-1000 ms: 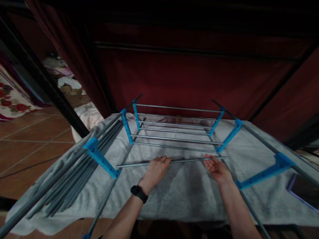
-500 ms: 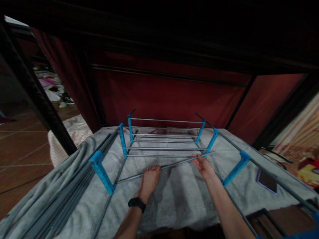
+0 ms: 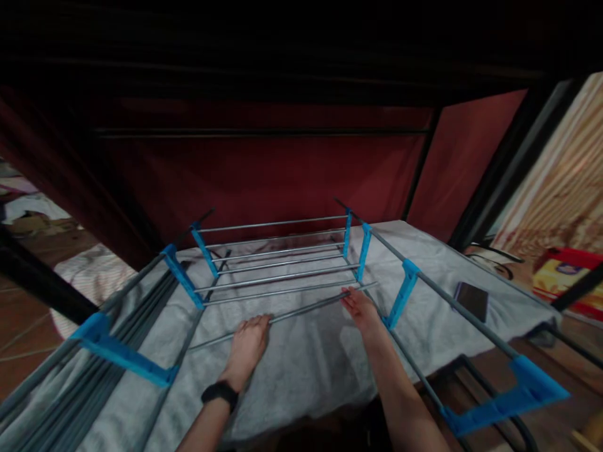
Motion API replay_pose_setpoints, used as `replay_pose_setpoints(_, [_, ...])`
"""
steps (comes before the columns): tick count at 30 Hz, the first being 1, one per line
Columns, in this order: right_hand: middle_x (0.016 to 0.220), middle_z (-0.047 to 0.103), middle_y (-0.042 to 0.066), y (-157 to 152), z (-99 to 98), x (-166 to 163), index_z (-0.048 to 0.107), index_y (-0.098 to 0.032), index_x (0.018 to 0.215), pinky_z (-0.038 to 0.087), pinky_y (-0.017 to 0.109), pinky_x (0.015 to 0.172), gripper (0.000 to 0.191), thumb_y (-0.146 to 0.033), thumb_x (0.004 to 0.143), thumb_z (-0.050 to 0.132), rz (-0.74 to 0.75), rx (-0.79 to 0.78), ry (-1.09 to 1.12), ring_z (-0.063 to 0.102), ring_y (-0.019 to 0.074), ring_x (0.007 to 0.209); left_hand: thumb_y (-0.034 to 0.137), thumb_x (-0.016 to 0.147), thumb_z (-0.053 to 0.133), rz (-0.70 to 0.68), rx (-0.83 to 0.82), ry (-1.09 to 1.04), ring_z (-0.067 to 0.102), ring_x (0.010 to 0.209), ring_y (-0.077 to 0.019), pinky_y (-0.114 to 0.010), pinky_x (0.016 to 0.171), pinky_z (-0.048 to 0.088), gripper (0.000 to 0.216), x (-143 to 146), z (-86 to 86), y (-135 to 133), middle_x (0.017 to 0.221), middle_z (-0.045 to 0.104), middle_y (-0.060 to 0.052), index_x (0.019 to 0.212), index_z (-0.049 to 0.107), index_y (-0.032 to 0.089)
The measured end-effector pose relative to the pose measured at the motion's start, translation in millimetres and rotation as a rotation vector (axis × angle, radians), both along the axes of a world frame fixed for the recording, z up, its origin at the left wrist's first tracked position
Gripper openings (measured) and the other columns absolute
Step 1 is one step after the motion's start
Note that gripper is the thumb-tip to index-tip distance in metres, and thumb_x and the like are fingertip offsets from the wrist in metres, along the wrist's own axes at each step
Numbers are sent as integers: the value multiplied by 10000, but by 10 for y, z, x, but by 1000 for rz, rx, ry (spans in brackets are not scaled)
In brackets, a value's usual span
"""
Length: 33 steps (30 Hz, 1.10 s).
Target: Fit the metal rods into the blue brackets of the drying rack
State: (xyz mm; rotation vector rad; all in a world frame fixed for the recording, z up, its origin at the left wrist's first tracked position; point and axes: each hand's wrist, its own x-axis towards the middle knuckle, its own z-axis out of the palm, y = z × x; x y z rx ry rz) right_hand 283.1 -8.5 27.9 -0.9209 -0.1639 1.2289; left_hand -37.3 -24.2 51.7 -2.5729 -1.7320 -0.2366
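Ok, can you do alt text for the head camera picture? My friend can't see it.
A person's left hand and right hand hold a grey rod across a rack with blue brackets. Farther back, crossbars span the rack, over a grey cloth. A bundle of rods lies at left, a dark phone-like slab at right.

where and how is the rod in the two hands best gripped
Probably at two spread spots on the rod, from the near side: it is long, thin and straight, and crossbars lie just beyond it. The left hand grips it palm down from above; the right hand has its fingers on it nearer its right end.
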Motion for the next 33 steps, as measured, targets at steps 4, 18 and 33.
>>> replay_pose_setpoints(4, [710, 741, 2, 22, -23, 130, 634, -205, 761, 610, 267, 685, 144, -101, 856, 666, -32, -68, 33, 714, 140, 644, 43, 923, 366, 36, 105, 84, 662, 1101, -282, -429, 996, 443, 464, -48, 153, 59, 1162, 721, -140, 1262, 664, 149])
replay_pose_setpoints(18, [738, 705, -18, 150, -111, 405, 613, -206, 832, 621, 224, 672, 207, -143, 993, 498, -77, -219, -86, 690, 97, 633, 9, 936, 391, 39, -33, 47, 655, 1067, -261, -395, 960, 428, 395, -12, 39, 216, 1127, 716, -135, 1155, 682, 160])
replay_pose_setpoints(33, [873, 694, -7, 233, -164, 481, 584, -208, 806, 638, 229, 647, 305, -34, 943, 375, -34, -348, -162, 714, 94, 743, 26, 950, 434, -46, -92, 44, 636, 1083, -256, -415, 1001, 428, 340, 63, -81, 131, 1117, 685, -132, 1189, 643, 146])
